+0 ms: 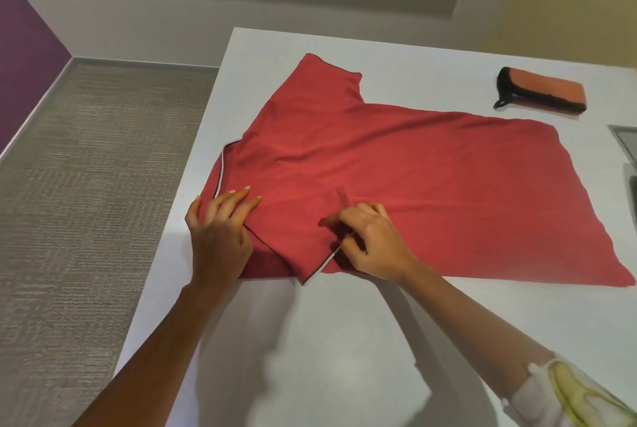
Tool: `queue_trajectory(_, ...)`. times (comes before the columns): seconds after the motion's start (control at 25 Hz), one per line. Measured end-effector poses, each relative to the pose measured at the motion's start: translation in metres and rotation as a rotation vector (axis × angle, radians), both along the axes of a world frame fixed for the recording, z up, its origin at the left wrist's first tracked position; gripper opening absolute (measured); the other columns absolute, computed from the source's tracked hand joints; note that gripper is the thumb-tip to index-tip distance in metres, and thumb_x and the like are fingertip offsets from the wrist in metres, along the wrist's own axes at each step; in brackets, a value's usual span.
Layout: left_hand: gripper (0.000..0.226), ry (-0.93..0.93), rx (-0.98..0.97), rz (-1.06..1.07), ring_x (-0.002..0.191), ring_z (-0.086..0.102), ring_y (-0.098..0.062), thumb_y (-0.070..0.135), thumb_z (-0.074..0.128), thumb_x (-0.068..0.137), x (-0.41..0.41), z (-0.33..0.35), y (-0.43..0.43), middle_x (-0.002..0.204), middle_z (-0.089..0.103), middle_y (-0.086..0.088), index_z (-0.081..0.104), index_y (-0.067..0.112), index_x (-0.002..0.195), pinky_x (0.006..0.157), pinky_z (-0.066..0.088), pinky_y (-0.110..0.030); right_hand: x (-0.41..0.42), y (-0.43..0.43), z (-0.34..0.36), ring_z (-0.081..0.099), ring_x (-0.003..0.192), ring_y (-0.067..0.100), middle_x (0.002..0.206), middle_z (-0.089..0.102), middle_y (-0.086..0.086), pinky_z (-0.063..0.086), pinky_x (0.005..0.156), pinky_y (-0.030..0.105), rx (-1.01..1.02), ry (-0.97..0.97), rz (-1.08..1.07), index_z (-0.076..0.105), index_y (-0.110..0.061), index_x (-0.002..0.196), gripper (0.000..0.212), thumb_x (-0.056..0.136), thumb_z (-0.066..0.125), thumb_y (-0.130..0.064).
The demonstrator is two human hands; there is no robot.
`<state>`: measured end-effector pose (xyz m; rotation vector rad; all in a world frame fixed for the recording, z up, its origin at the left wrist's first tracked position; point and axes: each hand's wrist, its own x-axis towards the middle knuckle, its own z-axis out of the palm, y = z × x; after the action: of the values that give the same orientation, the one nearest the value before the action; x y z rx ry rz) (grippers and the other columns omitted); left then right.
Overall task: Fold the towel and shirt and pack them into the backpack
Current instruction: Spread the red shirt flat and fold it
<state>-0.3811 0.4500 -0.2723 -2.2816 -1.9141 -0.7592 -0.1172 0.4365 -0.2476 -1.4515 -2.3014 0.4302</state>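
White table (344, 340), red shirt (396, 168) under both hands (220, 237) (372, 244), folded orange towel (544, 90) apart

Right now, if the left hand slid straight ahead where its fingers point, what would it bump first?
Only more shirt: the left hand rests on it, aimed roughly at the far sleeve, not the towel.
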Motion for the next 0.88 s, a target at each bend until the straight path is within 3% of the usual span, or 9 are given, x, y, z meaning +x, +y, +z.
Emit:
queue_trajectory(0.08,0.053,-0.063,0.049,-0.034,0.123,0.054,-0.018,0.006,0.045,0.075,0.016,0.005,0.004,0.133,0.060,0.006,0.068,0.024,0.119,0.111,0.025,-0.051,-0.012,0.005,0.001,0.056,0.096,0.015,0.099,0.065,-0.011,0.035,0.086,0.033,0.046,0.100,-0.137,0.066,-0.024,0.108,0.034,0.086,0.040,-0.027)
queue_trajectory(0.16,0.046,-0.060,0.092,-0.159,0.128,0.052,-0.018,0.009,0.046,0.083,0.037,0.001,0.009,0.137,0.058,0.003,0.066,0.019,0.124,0.111,0.027,-0.051,-0.025,0.013,-0.006,0.052,0.120,0.019,0.124,0.063,-0.004,0.034,0.096,0.035,0.034,0.059,-0.241,0.062,-0.020,0.121,0.036,0.095,0.039,-0.030)
queue_trajectory(0.28,0.043,0.081,0.078,-0.325,0.138,0.042,-0.021,0.021,0.045,0.096,0.061,-0.023,0.007,0.147,0.048,-0.005,0.055,0.010,0.137,0.112,0.030,-0.051,-0.037,0.014,-0.029,0.016,0.149,0.018,0.159,0.026,0.003,0.018,0.117,0.044,-0.098,-0.169,-0.269,0.035,-0.016,0.149,0.056,0.100,0.026,-0.041)
queue_trajectory(0.4,0.051,0.220,-0.021,-0.320,0.142,0.035,-0.022,0.031,0.041,0.098,0.063,-0.037,0.004,0.152,0.040,-0.007,0.045,0.011,0.144,0.114,0.027,-0.051,-0.036,0.007,-0.045,0.010,0.150,0.019,0.162,0.017,0.003,0.015,0.119,0.049,-0.088,-0.285,-0.273,0.027,-0.016,0.153,0.063,0.099,0.019,-0.047)
queue_trajectory(0.52,0.054,0.232,-0.100,-0.327,0.140,0.039,-0.022,0.035,0.043,0.095,0.062,-0.032,0.005,0.151,0.042,-0.006,0.046,0.013,0.144,0.113,0.028,-0.050,-0.036,0.009,-0.044,0.009,0.150,0.018,0.162,0.017,0.002,0.016,0.119,0.049,-0.096,-0.279,-0.275,0.027,-0.017,0.153,0.062,0.099,0.020,-0.047)
queue_trajectory(0.72,0.051,0.113,-0.146,-0.299,0.120,0.057,-0.018,0.039,0.044,0.093,0.059,-0.010,0.022,0.136,0.058,-0.002,0.054,0.013,0.136,0.100,0.040,-0.043,-0.022,0.015,-0.027,0.009,0.149,0.011,0.163,0.013,-0.003,0.009,0.119,0.038,-0.140,-0.001,-0.301,0.028,-0.026,0.152,0.057,0.100,0.023,-0.050)
queue_trajectory(0.88,0.055,0.121,-0.199,-0.220,0.130,0.051,-0.023,0.039,0.032,0.096,0.056,-0.004,0.056,0.136,0.058,-0.009,0.054,0.008,0.135,0.104,0.039,-0.047,0.012,0.041,-0.023,0.012,0.149,0.011,0.161,0.021,-0.001,0.012,0.120,0.041,-0.124,-0.016,-0.471,0.034,-0.024,0.149,0.056,0.100,0.021,-0.047)
